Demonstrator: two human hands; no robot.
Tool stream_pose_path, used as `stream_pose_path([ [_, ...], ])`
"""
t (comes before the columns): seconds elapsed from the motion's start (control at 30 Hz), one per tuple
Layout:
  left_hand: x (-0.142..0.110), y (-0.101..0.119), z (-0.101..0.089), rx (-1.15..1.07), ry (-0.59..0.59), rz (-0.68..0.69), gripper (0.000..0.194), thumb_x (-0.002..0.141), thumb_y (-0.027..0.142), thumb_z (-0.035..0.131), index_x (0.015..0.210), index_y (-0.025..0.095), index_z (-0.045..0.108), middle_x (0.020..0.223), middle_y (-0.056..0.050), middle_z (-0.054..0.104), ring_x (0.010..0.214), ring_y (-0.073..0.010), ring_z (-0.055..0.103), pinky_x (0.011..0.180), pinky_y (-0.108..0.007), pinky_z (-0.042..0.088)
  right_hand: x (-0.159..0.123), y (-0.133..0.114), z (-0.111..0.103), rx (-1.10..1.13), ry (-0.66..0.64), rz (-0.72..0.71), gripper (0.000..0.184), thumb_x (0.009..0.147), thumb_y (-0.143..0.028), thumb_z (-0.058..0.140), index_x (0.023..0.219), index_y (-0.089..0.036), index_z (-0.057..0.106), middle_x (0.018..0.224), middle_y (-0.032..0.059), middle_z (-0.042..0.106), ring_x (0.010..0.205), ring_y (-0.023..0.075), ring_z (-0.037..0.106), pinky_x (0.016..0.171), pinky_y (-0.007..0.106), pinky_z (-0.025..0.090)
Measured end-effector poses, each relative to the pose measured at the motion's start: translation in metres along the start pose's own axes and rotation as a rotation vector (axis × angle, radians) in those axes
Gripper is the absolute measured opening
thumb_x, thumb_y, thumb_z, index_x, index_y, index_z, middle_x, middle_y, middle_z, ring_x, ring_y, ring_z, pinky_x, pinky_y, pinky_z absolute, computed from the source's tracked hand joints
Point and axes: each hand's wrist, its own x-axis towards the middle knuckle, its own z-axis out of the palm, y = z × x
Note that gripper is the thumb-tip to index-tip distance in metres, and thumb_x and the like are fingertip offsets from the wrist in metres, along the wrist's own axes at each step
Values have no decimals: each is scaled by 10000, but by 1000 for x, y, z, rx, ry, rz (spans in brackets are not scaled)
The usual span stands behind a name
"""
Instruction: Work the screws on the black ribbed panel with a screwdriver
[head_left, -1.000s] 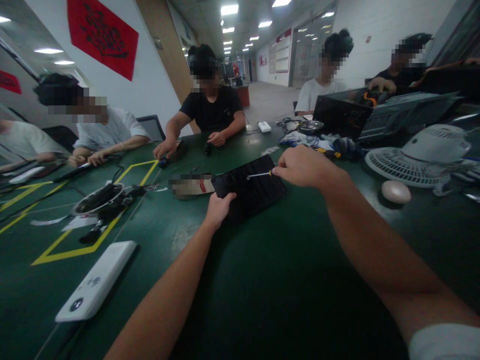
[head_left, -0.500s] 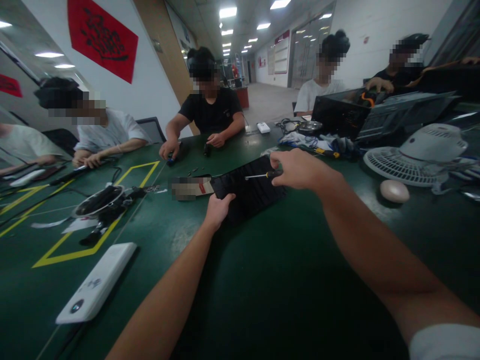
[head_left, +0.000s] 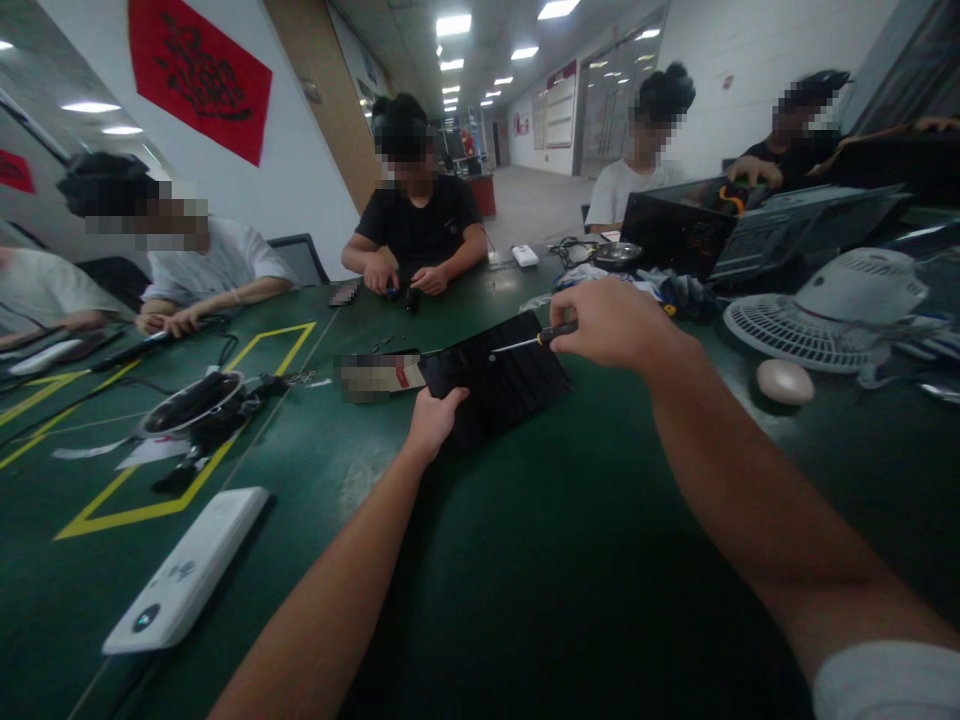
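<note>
A dark, flat rectangular panel [head_left: 502, 385] lies tilted on the green table in front of me. My left hand [head_left: 436, 418] grips its near left edge, thumb on top. In my right hand [head_left: 600, 325] is a screwdriver [head_left: 551, 333] with a black and yellow handle, pinched between fingers and thumb. Its shaft runs left across the panel, and the tip is at a small light spot, maybe a screw, on the dark surface. A partly blurred beige box [head_left: 405, 375] with a red mark lies just beyond my left hand.
A white power bank-like device [head_left: 187, 570] lies at the near left, with a cable. A white fan head [head_left: 832, 315] and a pale rounded object [head_left: 784, 382] lie on the right. Several people sit around the table [head_left: 525, 560]; one opposite handles small objects.
My right hand has shifted slightly right and back, showing more of the screwdriver's handle. My left hand stays on the panel. The person opposite has drawn one hand inward.
</note>
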Motion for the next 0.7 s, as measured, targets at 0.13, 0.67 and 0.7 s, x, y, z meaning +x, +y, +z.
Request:
stream_pose_path([
  [0.13, 2, -3, 0, 6, -6, 11, 362, 654, 398, 875, 922, 168, 794, 900, -91, 819, 884, -308, 785, 905, -448, 638, 1, -5, 2, -8, 21, 19, 225, 853, -237, 818, 1070, -269, 867, 1075, 82, 834, 1018, 309, 738, 794, 399, 505],
  [0.67, 1, -2, 0, 17, -6, 14, 344, 658, 399, 865, 907, 173, 788, 897, -94, 811, 858, -298, 769, 881, -430, 618, 3, -8, 8, -29, 26, -2, 226, 865, -195, 807, 1074, -268, 850, 1127, 78, 847, 1073, 334, 760, 773, 413, 495],
  [0.7, 1, -1, 0, 17, -8, 19, 338, 661, 399, 863, 901, 174, 788, 898, -94, 811, 860, -298, 769, 884, -431, 617, 3, -8, 8, -28, 26, -2, 226, 862, -193, 807, 1071, -267, 851, 1126, 80, 847, 1075, 337, 760, 774, 414, 499],
])
